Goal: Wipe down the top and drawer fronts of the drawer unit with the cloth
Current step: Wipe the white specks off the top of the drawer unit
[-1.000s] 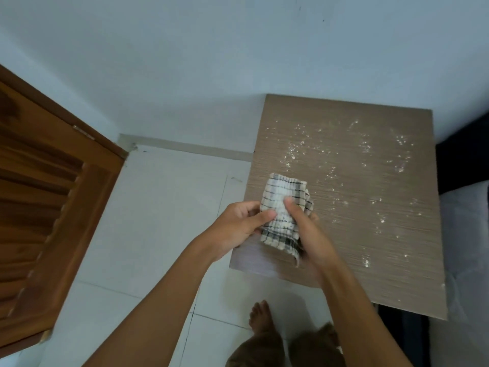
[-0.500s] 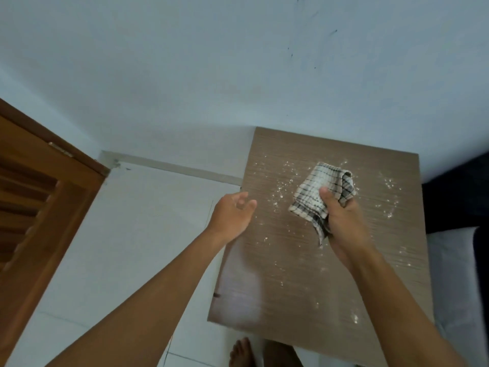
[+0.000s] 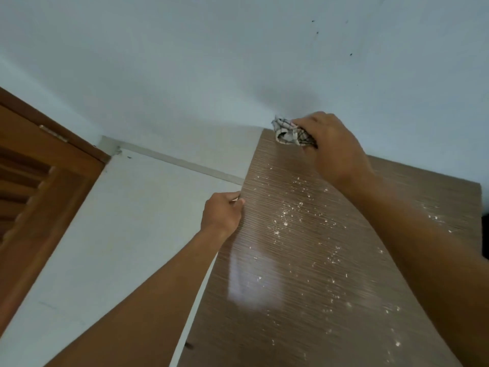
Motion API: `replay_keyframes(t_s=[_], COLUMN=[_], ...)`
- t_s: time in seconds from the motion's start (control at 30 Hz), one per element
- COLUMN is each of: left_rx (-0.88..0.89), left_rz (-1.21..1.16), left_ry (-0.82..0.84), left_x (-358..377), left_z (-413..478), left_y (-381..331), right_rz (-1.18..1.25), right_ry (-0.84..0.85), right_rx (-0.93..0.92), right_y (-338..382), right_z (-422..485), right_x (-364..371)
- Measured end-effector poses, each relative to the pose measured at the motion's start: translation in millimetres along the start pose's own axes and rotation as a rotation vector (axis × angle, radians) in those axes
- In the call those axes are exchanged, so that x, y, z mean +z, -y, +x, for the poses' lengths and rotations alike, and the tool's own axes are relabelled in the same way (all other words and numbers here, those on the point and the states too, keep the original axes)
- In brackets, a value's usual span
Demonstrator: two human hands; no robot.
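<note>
The drawer unit's brown wood-grain top (image 3: 304,287) fills the lower right, speckled with white crumbs and dust. My right hand (image 3: 333,147) presses a bunched black-and-white checked cloth (image 3: 287,132) onto the top's far left corner, against the wall. My left hand (image 3: 222,213) grips the top's left edge, fingers curled around it. The drawer fronts are out of sight.
A pale blue wall (image 3: 238,62) runs behind the unit. White floor tiles (image 3: 119,234) lie to the left, with a brown wooden louvred door (image 3: 34,186) at the far left. Something dark (image 3: 485,234) sits at the right edge.
My right hand carried the cloth from the middle of the top to its far left corner. My left hand let go of the cloth and took hold of the left edge. The view moved closer.
</note>
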State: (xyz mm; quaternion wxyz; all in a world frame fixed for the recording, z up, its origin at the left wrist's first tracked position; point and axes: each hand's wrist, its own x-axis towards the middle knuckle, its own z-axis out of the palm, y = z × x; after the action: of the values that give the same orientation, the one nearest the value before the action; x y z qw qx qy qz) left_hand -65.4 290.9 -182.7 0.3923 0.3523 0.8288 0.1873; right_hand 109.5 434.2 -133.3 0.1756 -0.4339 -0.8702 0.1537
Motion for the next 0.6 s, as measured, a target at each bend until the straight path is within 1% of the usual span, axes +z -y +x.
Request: replay_keyframes(t_s=[0.13,0.27,0.33,0.4,0.43,0.5,0.6], left_rx=[-0.117,-0.187,-0.212,-0.215,-0.222,-0.245,-0.28], left_rz=[-0.185,-0.261,-0.288,-0.289,-0.294,-0.316,-0.349], left_ry=[0.013,0.029,0.05,0.065,0.072,0.089,0.114], left_x=[-1.4,-1.8,-2.7,-5.0,-6.4,-9.0,-12.1], left_z=[7.1,11.3,13.0,12.5,12.1,11.8,10.5], left_y=[3.3,3.3,4.2,2.5,1.3,0.1,-2.9], right_rz=[-0.253,-0.387,-0.306,-0.098,0.005,0.139,0.2], right_ry=[0.04,0.151,0.289,0.41,0.423,0.379,0.338], right_rx=[-0.182,-0.299,-0.243,-0.106,-0.078,-0.092,-0.1], right_y=[0.2,-5.9,-14.6,-23.2,-26.3,-30.1,-32.4], right_z=[44.5,57.4,52.0,43.0,38.7,32.5,28.3], right_x=[19.4,50.5,64.4,70.5,72.4,77.7,84.6])
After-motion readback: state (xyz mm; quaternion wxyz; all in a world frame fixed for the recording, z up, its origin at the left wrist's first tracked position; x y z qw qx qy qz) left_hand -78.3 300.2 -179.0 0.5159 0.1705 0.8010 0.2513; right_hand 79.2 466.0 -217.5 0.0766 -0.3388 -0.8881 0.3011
